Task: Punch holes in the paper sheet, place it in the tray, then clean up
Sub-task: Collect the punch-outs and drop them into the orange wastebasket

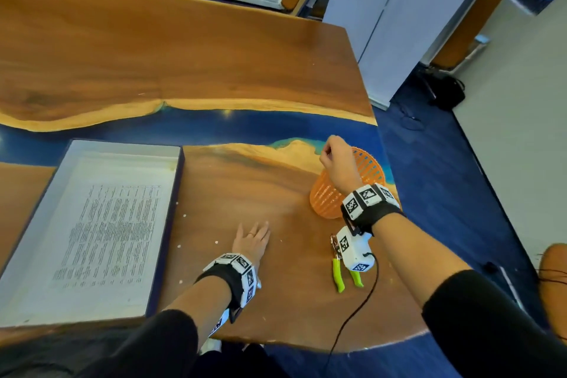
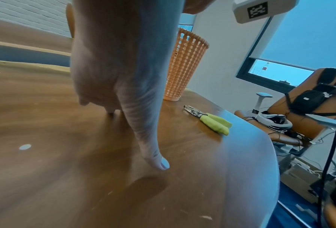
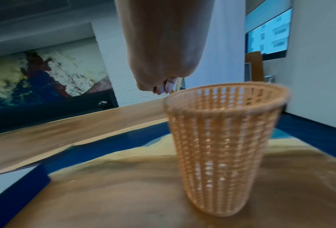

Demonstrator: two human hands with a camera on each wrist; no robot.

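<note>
The printed paper sheet [image 1: 113, 233] lies flat in the white tray [image 1: 122, 153] with dark blue walls at the left. My left hand [image 1: 253, 235] rests flat on the wooden table, fingers straight; its thumb [image 2: 153, 154] touches the wood. Small white paper dots [image 1: 217, 242] lie scattered around it, one close by [image 2: 25, 146]. My right hand [image 1: 327, 157] hovers over the left rim of the orange mesh basket [image 1: 366, 169], its fingertips [image 3: 163, 89] bunched together; what they hold is hidden. The green-handled hole punch [image 1: 339, 275] lies on the table under my right wrist.
The basket [image 3: 221, 146] stands upright near the table's right edge, the hole punch [image 2: 211, 120] just in front of it. A black cable [image 1: 359, 313] runs from my right wrist over the near table edge. An orange chair [image 2: 299, 108] with gear stands at the right.
</note>
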